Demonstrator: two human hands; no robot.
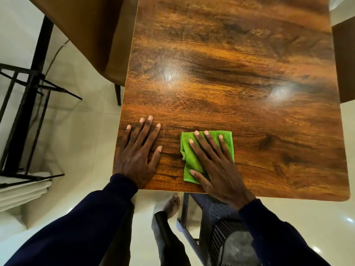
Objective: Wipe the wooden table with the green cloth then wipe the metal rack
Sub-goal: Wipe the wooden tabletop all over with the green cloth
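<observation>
The wooden table (230,73) fills the middle of the view, glossy with two light reflections. A folded green cloth (189,160) lies near the table's front edge. My right hand (217,166) presses flat on the cloth with straight, spread fingers. My left hand (136,150) rests flat on the bare wood at the front left corner, a short gap left of the cloth. The black metal rack (25,96) stands on the floor at the far left, apart from both hands.
A brown chair (92,39) stands against the table's left side, another brown seat (343,62) at the right edge. A dark stool (221,227) sits under the table front by my foot. Folded white cloths (23,191) lie under the rack. Pale tiled floor surrounds everything.
</observation>
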